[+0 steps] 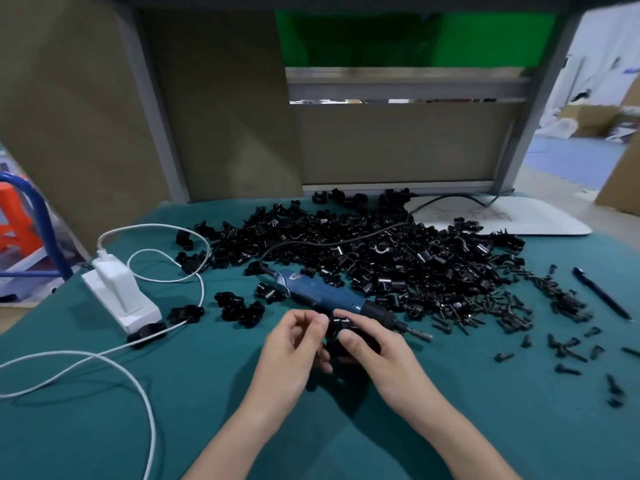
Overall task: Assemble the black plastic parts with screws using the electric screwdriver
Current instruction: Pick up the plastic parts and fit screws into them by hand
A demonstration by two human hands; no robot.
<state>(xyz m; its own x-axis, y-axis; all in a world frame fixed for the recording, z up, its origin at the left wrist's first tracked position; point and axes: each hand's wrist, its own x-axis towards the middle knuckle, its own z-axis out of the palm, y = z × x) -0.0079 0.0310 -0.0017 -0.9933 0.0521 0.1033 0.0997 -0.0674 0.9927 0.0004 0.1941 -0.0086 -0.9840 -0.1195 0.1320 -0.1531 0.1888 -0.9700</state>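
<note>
Glossy black plastic parts (381,258) heaped on matt teal cloth (207,375); screwdriver (332,299) blue plastic

Black plastic parts (381,258): large loose heap, mid-desk toward far edge.
Single part (341,332): held between left grip (294,344) and right grip (377,348), near-centre.
Electric screwdriver (332,299): blue, lying flat beside heap, bit toward right edge.
Screws (485,313): black, scattered right of the heap.

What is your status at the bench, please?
Left hand, right hand both gripping one black plastic part. Electric screwdriver lying on cloth just behind. Nothing blocks it.
</note>
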